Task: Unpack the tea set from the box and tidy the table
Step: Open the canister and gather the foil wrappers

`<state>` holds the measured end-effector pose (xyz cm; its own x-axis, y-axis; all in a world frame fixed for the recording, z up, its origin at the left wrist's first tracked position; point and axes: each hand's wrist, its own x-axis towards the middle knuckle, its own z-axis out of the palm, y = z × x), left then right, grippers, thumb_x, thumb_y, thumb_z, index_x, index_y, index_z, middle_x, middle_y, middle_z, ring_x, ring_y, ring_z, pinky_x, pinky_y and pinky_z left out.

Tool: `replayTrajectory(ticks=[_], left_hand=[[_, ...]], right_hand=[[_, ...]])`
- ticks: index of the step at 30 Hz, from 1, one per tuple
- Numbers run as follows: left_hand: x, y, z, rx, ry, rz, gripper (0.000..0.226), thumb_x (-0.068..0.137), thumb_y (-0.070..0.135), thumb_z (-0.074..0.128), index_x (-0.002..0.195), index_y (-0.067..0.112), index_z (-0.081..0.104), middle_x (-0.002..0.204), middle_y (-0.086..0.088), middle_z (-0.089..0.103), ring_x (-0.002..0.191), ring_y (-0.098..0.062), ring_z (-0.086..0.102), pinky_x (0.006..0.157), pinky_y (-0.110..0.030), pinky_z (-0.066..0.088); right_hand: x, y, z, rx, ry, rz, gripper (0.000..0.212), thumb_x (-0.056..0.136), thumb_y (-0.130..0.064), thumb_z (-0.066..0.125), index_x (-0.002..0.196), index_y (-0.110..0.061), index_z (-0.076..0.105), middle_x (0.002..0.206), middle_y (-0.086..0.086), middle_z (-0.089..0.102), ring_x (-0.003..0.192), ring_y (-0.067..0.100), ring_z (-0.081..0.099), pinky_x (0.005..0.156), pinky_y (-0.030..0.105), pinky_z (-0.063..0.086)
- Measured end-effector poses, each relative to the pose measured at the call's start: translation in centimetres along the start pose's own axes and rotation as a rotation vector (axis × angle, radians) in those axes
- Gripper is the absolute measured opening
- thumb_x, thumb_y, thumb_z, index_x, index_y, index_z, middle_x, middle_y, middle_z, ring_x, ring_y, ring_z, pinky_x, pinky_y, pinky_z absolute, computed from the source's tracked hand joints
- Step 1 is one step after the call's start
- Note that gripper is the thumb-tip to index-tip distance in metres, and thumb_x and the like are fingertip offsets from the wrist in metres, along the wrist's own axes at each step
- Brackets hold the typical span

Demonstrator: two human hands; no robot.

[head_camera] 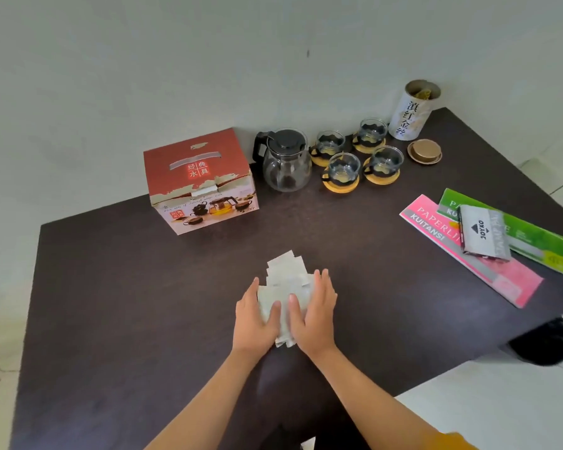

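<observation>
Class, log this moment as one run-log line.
phase: tidying | left hand + right hand: pressing paper pile together | teapot, four cups out beside box

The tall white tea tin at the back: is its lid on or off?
Off. The tea tin stands open-topped, contents visible, and its lid lies beside it.

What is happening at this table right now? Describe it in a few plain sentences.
A person is pressing both hands, the left hand and the right hand, around a pile of white paper pieces on the dark table, gathering them together. The tea set is already out: a glass teapot and four glass cups on coasters stand beside the red box. A tea canister stands open, its lid nearby.
</observation>
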<state>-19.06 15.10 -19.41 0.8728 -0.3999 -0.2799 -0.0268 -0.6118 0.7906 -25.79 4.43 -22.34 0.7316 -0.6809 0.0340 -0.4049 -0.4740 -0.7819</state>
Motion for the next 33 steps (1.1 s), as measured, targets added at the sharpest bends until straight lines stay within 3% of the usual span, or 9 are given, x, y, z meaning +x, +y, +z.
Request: replayTrajectory(ticks=[3, 5, 8, 11, 18, 21, 24, 29, 33], left_hand=[[0.1, -0.2, -0.3, 0.088, -0.037, 0.015, 0.092, 0.079, 0.034, 0.072, 0.149, 0.012, 0.017, 0.142, 0.006, 0.038, 0.133, -0.017, 0.027, 0.107, -0.029, 0.031], [0.6, -0.3, -0.3, 0.129, -0.064, 0.013, 0.098, 0.075, 0.033, 0.075, 0.149, 0.013, 0.015, 0.141, 0.002, 0.038, 0.132, -0.02, 0.028, 0.107, -0.034, 0.032], [1.7, 0.5, 0.1, 0.211, -0.07, -0.019, 0.099, 0.071, 0.039, 0.076, 0.148, 0.013, 0.02, 0.139, 0.001, 0.036, 0.13, -0.022, 0.033, 0.103, -0.036, 0.038], [2.8, 1.5, 0.4, 0.206, -0.068, -0.117, 0.084, 0.068, 0.032, 0.076, 0.137, 0.011, 0.033, 0.129, -0.003, 0.04, 0.122, -0.024, 0.043, 0.097, -0.039, 0.044], [4.0, 2.6, -0.7, 0.364, -0.242, -0.203, 0.026, 0.062, 0.033, 0.071, 0.076, 0.023, 0.051, 0.088, 0.003, 0.062, 0.083, -0.019, 0.061, 0.073, -0.035, 0.053], [3.5, 2.6, -0.5, 0.341, -0.242, -0.106, 0.024, 0.062, 0.024, 0.072, 0.077, 0.021, 0.054, 0.083, 0.004, 0.06, 0.082, -0.02, 0.061, 0.062, -0.029, 0.045], [3.0, 2.3, -0.1, 0.25, -0.223, -0.011, 0.02, 0.069, 0.02, 0.066, 0.088, 0.02, 0.064, 0.078, 0.006, 0.066, 0.08, -0.02, 0.063, 0.065, -0.03, 0.048], [2.8, 3.6, 0.3, -0.027, -0.344, -0.087, 0.027, 0.069, 0.008, 0.073, 0.092, 0.019, 0.063, 0.08, 0.008, 0.066, 0.077, -0.011, 0.063, 0.07, -0.027, 0.053], [2.6, 7.6, 2.7, -0.161, -0.431, -0.089, 0.034, 0.072, -0.003, 0.064, 0.096, 0.02, 0.061, 0.09, 0.0, 0.07, 0.087, -0.016, 0.067, 0.075, -0.03, 0.056]], right_hand=[[0.4, 0.4, -0.7, -0.116, 0.014, 0.143, 0.088, 0.087, -0.064, 0.03, 0.151, -0.005, 0.018, 0.159, 0.016, 0.016, 0.147, 0.031, 0.013, 0.115, 0.057, 0.01], [0.7, 0.4, -1.0, -0.206, -0.083, 0.229, 0.091, 0.084, -0.065, 0.026, 0.152, -0.006, 0.013, 0.161, 0.012, 0.011, 0.149, 0.028, 0.006, 0.116, 0.055, 0.002], [0.9, -0.4, -1.1, -0.149, -0.222, 0.153, 0.075, 0.093, -0.042, 0.049, 0.151, -0.009, 0.016, 0.159, 0.007, 0.018, 0.148, 0.026, 0.011, 0.117, 0.052, 0.004], [1.0, -1.6, -1.2, -0.098, -0.206, 0.121, 0.07, 0.086, -0.022, 0.062, 0.146, -0.009, 0.029, 0.141, 0.007, 0.043, 0.132, 0.027, 0.037, 0.111, 0.042, 0.03], [3.4, -2.7, -1.9, 0.011, -0.253, 0.407, 0.098, 0.065, -0.025, 0.085, 0.141, -0.009, 0.025, 0.128, 0.006, 0.029, 0.114, 0.024, 0.048, 0.09, 0.029, 0.048], [4.2, -2.5, -3.3, -0.105, -0.313, 0.432, 0.077, 0.057, -0.032, 0.088, 0.118, -0.015, 0.045, 0.117, 0.002, 0.034, 0.112, 0.022, 0.044, 0.087, 0.029, 0.047], [4.2, -1.9, -4.5, -0.262, -0.343, 0.349, 0.055, 0.057, -0.043, 0.085, 0.092, -0.022, 0.047, 0.102, -0.006, 0.036, 0.103, 0.017, 0.039, 0.076, 0.026, 0.04], [3.6, -0.7, -7.2, 0.208, -0.361, 0.35, 0.034, 0.07, -0.02, 0.08, 0.09, -0.018, 0.052, 0.091, -0.002, 0.061, 0.086, 0.012, 0.06, 0.07, 0.023, 0.051], [3.8, 1.4, -10.7, 0.437, -0.214, 0.419, 0.041, 0.064, -0.018, 0.084, 0.097, -0.02, 0.059, 0.095, 0.002, 0.067, 0.088, 0.017, 0.067, 0.075, 0.032, 0.058]])
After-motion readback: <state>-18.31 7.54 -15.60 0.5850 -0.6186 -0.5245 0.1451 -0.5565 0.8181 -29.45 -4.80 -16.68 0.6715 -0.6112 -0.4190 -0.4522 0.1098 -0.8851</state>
